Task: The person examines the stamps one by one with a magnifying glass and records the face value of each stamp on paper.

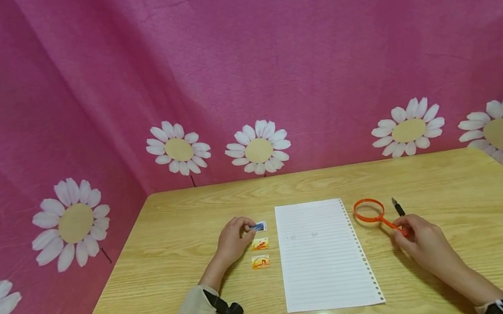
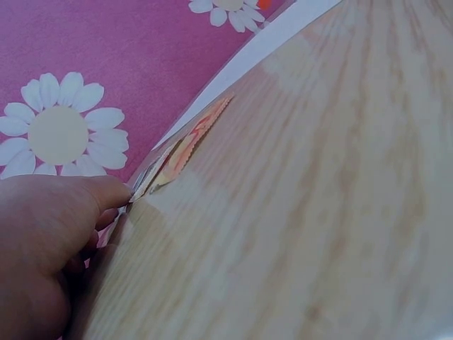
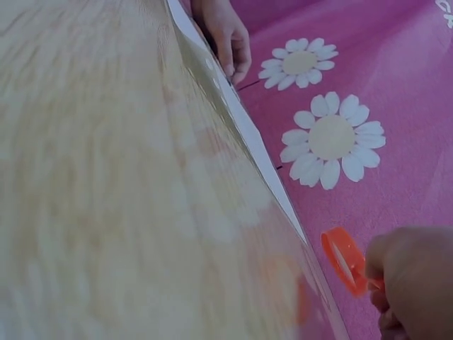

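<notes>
My left hand (image 1: 235, 240) pinches the left edge of a blue postage stamp (image 1: 261, 226), close over the table. Just below it lie two yellow-and-red stamps, an upper one (image 1: 259, 244) and a lower one (image 1: 261, 262), in a column. In the left wrist view a stamp's perforated edge (image 2: 195, 145) shows just past the fingertips. My right hand (image 1: 424, 243) grips the handle of an orange magnifying glass (image 1: 368, 200), its ring tilted up near the paper's right edge. A black fountain pen (image 1: 398, 207) lies just beyond that hand, partly hidden by it.
Between the hands lies a lined sheet of paper (image 1: 324, 273) with punched holes on its right side and handwritten numbers near its upper part. The light wooden table (image 1: 183, 212) ends at a pink curtain (image 1: 315, 65) printed with white daisies.
</notes>
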Demonstrator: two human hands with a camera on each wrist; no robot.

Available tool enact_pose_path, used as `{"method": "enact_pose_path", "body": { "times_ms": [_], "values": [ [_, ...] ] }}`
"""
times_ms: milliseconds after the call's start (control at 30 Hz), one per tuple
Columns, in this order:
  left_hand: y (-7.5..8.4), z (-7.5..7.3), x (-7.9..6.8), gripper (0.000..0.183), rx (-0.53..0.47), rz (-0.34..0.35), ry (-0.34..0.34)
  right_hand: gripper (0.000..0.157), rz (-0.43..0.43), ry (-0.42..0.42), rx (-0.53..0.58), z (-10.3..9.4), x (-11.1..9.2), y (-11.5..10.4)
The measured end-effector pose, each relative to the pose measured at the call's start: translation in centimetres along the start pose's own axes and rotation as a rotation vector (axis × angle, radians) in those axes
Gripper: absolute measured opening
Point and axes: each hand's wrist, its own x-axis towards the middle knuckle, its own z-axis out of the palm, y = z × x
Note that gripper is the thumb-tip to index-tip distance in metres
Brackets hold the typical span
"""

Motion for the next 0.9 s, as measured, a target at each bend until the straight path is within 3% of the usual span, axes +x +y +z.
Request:
{"method": "enact_pose_path", "body": {
  "times_ms": [167,600,900],
  "values": [
    [0.1,0.0,0.0,0.007,0.007,-0.002,0.003,0.015,0.059,-0.03,0.0,0.1,0.0,-0.2],
    [0.1,-0.2,0.0,0.007,0.011,0.002,-0.002,0.014,0.093,-0.041,-0.028,0.2,0.5,-0.4],
    [-0.1,0.0,0.0,0.006,0.007,0.01,0.0,0.012,0.219,-0.203,-0.082,-0.3,0.8,-1.1]
  ]
}}
